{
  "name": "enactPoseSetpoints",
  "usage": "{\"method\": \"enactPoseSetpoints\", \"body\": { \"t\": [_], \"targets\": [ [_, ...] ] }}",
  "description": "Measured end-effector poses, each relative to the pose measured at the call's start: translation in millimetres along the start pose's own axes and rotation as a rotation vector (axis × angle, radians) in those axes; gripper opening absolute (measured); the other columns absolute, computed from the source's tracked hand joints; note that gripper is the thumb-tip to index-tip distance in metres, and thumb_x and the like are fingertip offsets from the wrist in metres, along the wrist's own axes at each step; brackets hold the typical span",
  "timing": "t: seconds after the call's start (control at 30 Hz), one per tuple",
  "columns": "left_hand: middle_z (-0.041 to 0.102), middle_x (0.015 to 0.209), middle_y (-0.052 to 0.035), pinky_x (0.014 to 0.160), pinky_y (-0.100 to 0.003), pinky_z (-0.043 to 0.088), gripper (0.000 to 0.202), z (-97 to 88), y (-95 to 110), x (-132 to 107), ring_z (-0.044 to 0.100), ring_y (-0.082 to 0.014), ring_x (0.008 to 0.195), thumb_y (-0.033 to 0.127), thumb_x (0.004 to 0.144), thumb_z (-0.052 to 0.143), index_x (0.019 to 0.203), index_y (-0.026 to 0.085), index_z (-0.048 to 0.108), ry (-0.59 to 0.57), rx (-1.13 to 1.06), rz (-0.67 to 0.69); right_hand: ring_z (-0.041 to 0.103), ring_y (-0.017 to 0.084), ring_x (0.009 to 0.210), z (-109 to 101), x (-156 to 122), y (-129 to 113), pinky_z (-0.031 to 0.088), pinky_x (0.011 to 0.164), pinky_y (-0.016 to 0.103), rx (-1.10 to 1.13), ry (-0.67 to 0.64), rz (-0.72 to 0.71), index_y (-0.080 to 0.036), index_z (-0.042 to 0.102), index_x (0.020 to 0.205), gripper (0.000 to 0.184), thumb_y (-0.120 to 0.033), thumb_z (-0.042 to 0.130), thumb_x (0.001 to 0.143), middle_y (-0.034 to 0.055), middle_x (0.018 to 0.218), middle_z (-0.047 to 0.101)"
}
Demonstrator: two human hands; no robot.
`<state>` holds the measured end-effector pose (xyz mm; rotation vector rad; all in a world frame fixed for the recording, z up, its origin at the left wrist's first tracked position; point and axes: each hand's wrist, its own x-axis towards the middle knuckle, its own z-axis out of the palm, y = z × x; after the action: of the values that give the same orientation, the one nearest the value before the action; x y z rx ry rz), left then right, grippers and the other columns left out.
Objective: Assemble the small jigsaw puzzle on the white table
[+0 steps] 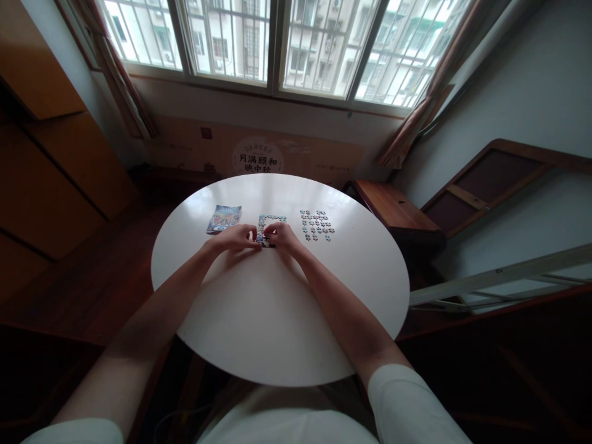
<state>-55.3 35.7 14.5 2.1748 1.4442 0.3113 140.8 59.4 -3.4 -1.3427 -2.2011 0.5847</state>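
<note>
A partly assembled jigsaw puzzle lies on the white oval table, with a gap in its middle. At its left edge is my left hand, fingers curved and thumb apart from them, the thumb touching the lower left corner. My right hand reaches over the right part of the puzzle, its fingertips pinched together low over the pieces. Whatever they pinch is too small to make out. Loose puzzle pieces lie spread in rough rows to the right. Left of the puzzle is a colourful printed picture packet, partly behind my left hand.
The white table reaches close to my body. Beyond it stand a wall with a printed banner and barred windows. A wooden bench is at the right, and wooden cabinets are on the left.
</note>
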Motion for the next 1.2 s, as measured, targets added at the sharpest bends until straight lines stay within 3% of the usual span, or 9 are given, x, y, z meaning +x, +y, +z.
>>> {"method": "enactPoseSetpoints", "body": {
  "t": [0.33, 0.5, 0.7, 1.2],
  "targets": [
    [0.061, 0.058, 0.0013, 0.052, -0.025, 0.031, 0.045, -1.2, 3, -2, 0.055, -0.0158, 0.054, 0.063, 0.068, 0.069, 0.081, 0.020, 0.061, -0.016, -0.022, -0.007, 0.064, 0.020, 0.091, -2, -5, -9, 0.044, 0.081, 0.028, -0.213, 0.018, -0.064, -0.024, 0.079, 0.098, 0.022, -0.015, 0.062, 0.086, 0.0070, 0.098, 0.072],
    [0.062, 0.059, 0.0010, 0.052, -0.025, 0.031, 0.045, -0.2, 0, -1, 0.055, -0.0158, 0.054, 0.062, 0.066, 0.070, 0.081, 0.021, 0.061, -0.014, -0.040, -0.016, 0.064, 0.020, 0.092, -3, -7, -5, 0.044, 0.086, 0.030, -0.198, 0.066, -0.060, -0.025, 0.077, 0.103, 0.024, -0.016, 0.060, 0.089, 0.0069, 0.100, 0.072],
    [0.061, 0.059, 0.0014, 0.052, -0.025, 0.029, 0.045, -1.3, 4, -3, 0.054, -0.0157, 0.054, 0.062, 0.066, 0.070, 0.081, 0.021, 0.062, -0.015, -0.035, -0.026, 0.062, 0.019, 0.091, -9, -14, 3, 0.041, 0.088, 0.031, -0.144, 0.057, -0.097, -0.023, 0.078, 0.095, 0.015, -0.026, 0.066, 0.088, 0.0057, 0.095, 0.070],
    [0.060, 0.056, 0.0016, 0.051, -0.025, 0.028, 0.045, -0.9, 4, -2, 0.054, -0.0162, 0.054, 0.062, 0.066, 0.070, 0.081, 0.021, 0.061, -0.024, -0.034, -0.023, 0.057, 0.022, 0.097, -11, -19, 0, 0.037, 0.090, 0.035, -0.181, 0.042, -0.096, -0.023, 0.079, 0.090, 0.014, -0.027, 0.067, 0.087, 0.0067, 0.095, 0.067]
  ]
}}
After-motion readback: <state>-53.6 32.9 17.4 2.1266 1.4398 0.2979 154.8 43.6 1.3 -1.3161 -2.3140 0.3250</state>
